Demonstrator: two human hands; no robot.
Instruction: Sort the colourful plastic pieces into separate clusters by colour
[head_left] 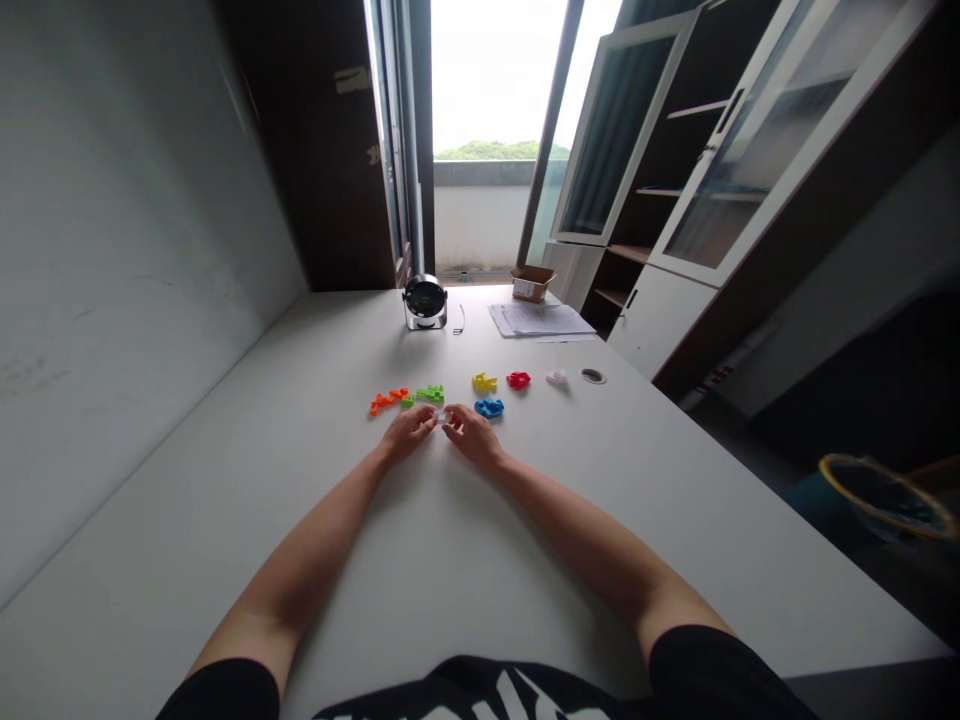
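Between my two hands is a small whitish, see-through plastic piece (pixel 442 416), partly covered by fingers. My left hand (pixel 409 430) pinches its left side and my right hand (pixel 469 434) its right side. Just beyond my left hand lie green pieces (pixel 430 393), with orange pieces (pixel 389 400) to their left. A blue piece (pixel 489 408) rests close to my right hand, apart from it. Behind it sits a yellow piece (pixel 484 382), with a red piece (pixel 518 380) to the right and a whitish piece (pixel 556 378) farther right.
A round black device on a metal stand (pixel 425 302) stands at the back, beside a small thin dark item (pixel 460 320). Papers (pixel 541 320) and an open cardboard box (pixel 531 284) lie at the back right. A round cable hole (pixel 592 376) is near the table's right edge.
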